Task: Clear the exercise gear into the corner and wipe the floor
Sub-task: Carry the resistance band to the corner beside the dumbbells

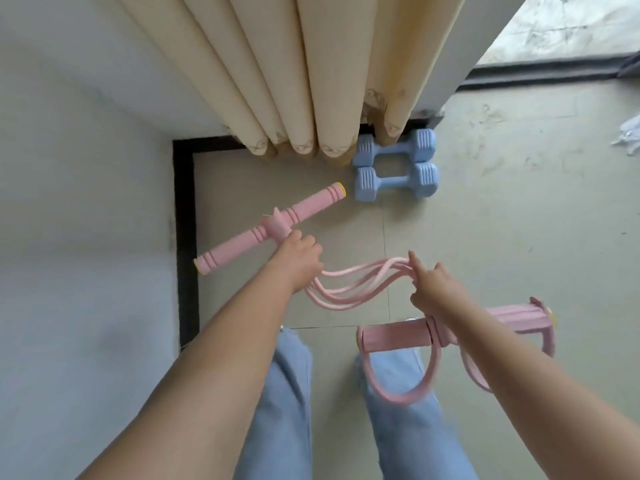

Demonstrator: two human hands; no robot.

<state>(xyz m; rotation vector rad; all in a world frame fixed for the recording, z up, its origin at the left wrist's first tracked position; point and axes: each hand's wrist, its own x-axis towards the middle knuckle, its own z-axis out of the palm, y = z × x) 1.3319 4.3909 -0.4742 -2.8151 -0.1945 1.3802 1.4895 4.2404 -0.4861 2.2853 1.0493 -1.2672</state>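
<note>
- The person's left hand is curling its fingers around the pink resistance tubes just below the pink foam handle bar, gripping them where they meet the bar's middle joint.
- The right hand is pinching the same bundle of tubes further along, with the forefinger sticking out toward the curtain and the other fingers closing on the strands.
- The tubes are sagging in loose loops between the two hands, above the floor tiles.
- The handle bar is tilting diagonally over the corner, one yellow-capped end nearing the black skirting, the other pointing toward the dumbbells.
- The pink foot pedal bar with its strap loops is hanging below the right wrist, over the person's blue jeans.
- Two light blue dumbbells are lying side by side, touching, on the floor at the foot of the beige curtain, whose hem is covering part of the farther one.
- A crumpled white item is lying at the right edge, well apart.
</note>
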